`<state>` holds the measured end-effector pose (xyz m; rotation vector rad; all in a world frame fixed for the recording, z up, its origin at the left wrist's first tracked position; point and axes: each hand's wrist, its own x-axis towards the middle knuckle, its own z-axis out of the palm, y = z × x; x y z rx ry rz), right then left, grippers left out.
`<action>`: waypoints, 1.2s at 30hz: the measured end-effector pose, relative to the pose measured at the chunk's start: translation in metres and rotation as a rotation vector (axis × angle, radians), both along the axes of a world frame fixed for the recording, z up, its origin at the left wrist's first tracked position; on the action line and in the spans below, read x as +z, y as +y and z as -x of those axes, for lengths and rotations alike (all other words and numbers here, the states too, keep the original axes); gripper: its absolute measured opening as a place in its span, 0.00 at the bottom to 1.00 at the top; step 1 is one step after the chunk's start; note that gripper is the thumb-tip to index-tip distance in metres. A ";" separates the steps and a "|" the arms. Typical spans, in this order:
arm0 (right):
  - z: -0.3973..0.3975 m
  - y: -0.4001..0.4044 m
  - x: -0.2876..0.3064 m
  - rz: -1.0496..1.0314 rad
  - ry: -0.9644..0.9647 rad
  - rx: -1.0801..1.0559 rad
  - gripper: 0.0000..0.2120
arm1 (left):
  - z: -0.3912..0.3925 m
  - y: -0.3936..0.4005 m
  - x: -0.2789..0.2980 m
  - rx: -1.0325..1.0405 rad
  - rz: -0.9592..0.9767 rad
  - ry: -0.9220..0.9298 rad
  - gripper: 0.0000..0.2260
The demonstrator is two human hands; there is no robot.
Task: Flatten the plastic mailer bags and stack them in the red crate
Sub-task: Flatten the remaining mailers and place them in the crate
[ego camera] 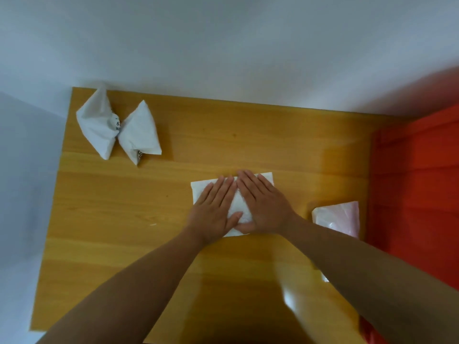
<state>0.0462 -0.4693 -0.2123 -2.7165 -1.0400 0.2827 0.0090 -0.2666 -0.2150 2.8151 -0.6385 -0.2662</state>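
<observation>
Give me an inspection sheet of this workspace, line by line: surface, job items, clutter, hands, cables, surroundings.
Surface: wooden table, glossy, glare near the front.
Job's things: white mailer lying flat mid-table under both hands; two crumpled white mailers at the far left corner, touching; pinkish mailer at the right edge; red crate to the right of the table, blurred.
Clutter: nothing seen.
Hands: left hand and right hand pressing flat on the mailer, fingers straight.
Cables: nothing seen.
Surroundings: pale wall behind.
</observation>
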 end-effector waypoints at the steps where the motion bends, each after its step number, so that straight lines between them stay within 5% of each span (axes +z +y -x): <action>1: 0.000 0.000 -0.002 -0.011 -0.023 -0.005 0.48 | 0.001 0.000 -0.002 -0.001 0.000 -0.015 0.32; 11: 0.002 0.002 -0.007 -0.030 -0.072 -0.004 0.49 | 0.001 -0.002 -0.007 0.010 -0.024 -0.054 0.31; 19: -0.002 0.005 0.006 0.020 0.039 -0.007 0.49 | -0.003 -0.002 0.007 0.048 0.002 0.094 0.32; 26: -0.004 0.019 0.045 0.185 0.326 -0.237 0.53 | 0.001 -0.012 0.042 0.673 0.099 0.379 0.52; 31: 0.003 0.014 0.070 -0.023 0.677 -0.577 0.32 | -0.010 -0.010 0.071 0.811 0.293 0.484 0.49; 36: -0.002 -0.013 0.123 -0.331 0.749 -0.753 0.28 | -0.042 -0.022 0.118 1.000 0.607 0.511 0.38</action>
